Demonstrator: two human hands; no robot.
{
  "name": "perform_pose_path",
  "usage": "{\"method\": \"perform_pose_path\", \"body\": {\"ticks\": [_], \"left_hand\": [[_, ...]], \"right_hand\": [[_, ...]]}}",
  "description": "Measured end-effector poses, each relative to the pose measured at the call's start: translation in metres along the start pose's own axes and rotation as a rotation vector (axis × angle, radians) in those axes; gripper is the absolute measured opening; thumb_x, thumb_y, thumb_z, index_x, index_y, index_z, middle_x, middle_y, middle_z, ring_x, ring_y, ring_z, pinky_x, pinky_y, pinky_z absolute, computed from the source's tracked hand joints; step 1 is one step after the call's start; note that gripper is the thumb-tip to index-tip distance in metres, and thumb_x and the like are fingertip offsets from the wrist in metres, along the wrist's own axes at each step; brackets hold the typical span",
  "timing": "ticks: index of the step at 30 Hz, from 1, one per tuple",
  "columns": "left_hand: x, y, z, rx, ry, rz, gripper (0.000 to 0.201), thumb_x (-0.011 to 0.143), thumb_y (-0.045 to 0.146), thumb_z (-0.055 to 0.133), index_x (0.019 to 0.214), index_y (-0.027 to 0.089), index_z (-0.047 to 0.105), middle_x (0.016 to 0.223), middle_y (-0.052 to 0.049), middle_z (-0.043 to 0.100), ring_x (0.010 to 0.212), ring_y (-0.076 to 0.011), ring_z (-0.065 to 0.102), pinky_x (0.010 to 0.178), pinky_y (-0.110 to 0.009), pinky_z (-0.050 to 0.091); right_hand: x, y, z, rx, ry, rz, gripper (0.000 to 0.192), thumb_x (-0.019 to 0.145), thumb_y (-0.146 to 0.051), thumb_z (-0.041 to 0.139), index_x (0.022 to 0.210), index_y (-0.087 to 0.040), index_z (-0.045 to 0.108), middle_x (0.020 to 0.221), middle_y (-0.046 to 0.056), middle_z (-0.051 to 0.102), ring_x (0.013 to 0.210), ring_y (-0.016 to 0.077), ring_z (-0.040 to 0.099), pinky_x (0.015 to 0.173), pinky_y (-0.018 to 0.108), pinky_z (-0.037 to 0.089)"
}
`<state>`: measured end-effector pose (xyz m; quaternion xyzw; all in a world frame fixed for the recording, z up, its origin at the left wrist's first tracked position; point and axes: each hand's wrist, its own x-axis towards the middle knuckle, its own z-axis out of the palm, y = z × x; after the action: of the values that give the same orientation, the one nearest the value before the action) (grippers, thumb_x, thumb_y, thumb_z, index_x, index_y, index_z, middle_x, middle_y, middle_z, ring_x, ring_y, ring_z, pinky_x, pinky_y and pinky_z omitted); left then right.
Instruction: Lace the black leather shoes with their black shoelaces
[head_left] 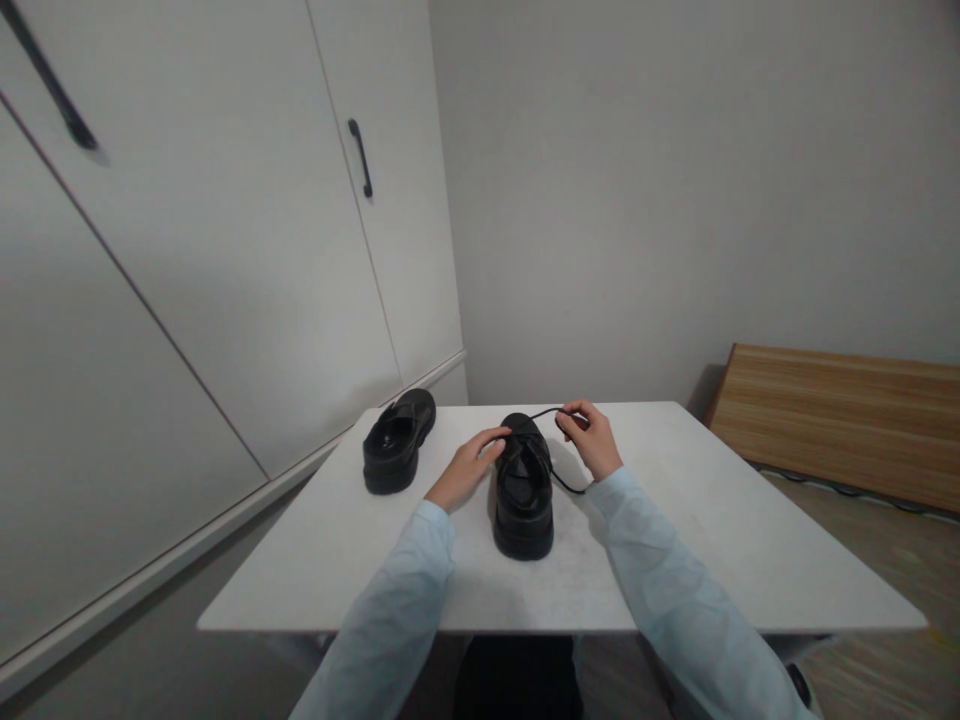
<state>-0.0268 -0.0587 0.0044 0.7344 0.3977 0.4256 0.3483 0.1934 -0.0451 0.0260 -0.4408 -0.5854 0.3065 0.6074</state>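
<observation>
Lacing looks barely begun — the right hand pinches the lace taut off the shoe mid-desk, the left hand's fingers rest loose on its tongue — no knot yet.

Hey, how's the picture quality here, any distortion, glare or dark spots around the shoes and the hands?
Head view: wide-angle bend curves the wardrobe doors; soft even light, no glare; the near black shoe and the second shoe are so dark that detail is lost; the lace pinched by the right hand is thin but readable; the left hand casts a faint shadow on the white table.
</observation>
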Motion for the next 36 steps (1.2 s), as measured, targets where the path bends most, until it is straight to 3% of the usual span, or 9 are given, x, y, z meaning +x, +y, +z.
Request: {"method": "perform_pose_path", "body": {"ticks": [5,10,15,19,24,36], "left_hand": [[0.0,0.004,0.0,-0.002,0.008,0.003,0.038,0.089,0.043,0.044,0.116,0.022,0.06,0.126,-0.007,0.058,0.121,-0.0196,0.049,0.107,-0.034,0.03],[0.0,0.008,0.001,-0.007,0.008,0.022,0.036,0.091,0.04,0.041,0.116,0.022,0.06,0.125,-0.007,0.058,0.12,-0.0191,0.049,0.107,-0.035,0.03],[0.002,0.003,0.003,-0.018,0.063,0.052,0.033,0.09,0.037,0.042,0.113,0.021,0.06,0.121,-0.008,0.06,0.116,-0.0191,0.053,0.103,-0.035,0.035],[0.003,-0.003,0.003,0.007,0.162,0.029,0.027,0.086,0.032,0.049,0.108,0.019,0.058,0.115,-0.01,0.062,0.107,-0.0194,0.058,0.095,-0.035,0.042],[0.004,-0.006,0.001,0.168,0.278,0.024,0.015,0.082,0.029,0.055,0.09,0.019,0.062,0.094,-0.006,0.066,0.092,-0.0183,0.061,0.089,-0.035,0.045],[0.006,-0.013,0.008,0.169,0.26,0.018,0.014,0.081,0.028,0.055,0.086,0.019,0.065,0.089,-0.004,0.067,0.086,-0.0176,0.061,0.083,-0.032,0.046]], "right_hand": [[-0.001,0.003,0.002,-0.202,-0.032,-0.079,0.02,0.071,-0.037,0.06,0.075,-0.019,0.056,0.074,0.002,0.059,0.058,0.0123,0.05,0.058,0.028,0.044],[-0.003,0.003,0.004,-0.264,-0.084,-0.11,0.02,0.072,-0.037,0.059,0.08,-0.019,0.055,0.083,0.004,0.062,0.071,0.0169,0.057,0.07,0.034,0.046],[-0.004,0.007,0.003,-0.314,-0.242,-0.173,0.035,0.069,-0.037,0.067,0.098,-0.02,0.057,0.103,0.007,0.062,0.096,0.0231,0.057,0.086,0.042,0.044],[-0.005,0.015,0.005,-0.334,-0.345,-0.184,0.045,0.066,-0.038,0.07,0.105,-0.019,0.057,0.108,0.009,0.061,0.106,0.0247,0.056,0.095,0.042,0.04],[-0.006,0.027,0.007,-0.381,-0.396,-0.157,0.048,0.07,-0.042,0.068,0.11,-0.016,0.058,0.112,0.012,0.061,0.107,0.0253,0.056,0.096,0.042,0.041],[-0.005,0.033,0.009,-0.378,-0.402,-0.174,0.049,0.07,-0.043,0.068,0.111,-0.016,0.059,0.11,0.013,0.063,0.104,0.0251,0.059,0.094,0.043,0.044]]}}
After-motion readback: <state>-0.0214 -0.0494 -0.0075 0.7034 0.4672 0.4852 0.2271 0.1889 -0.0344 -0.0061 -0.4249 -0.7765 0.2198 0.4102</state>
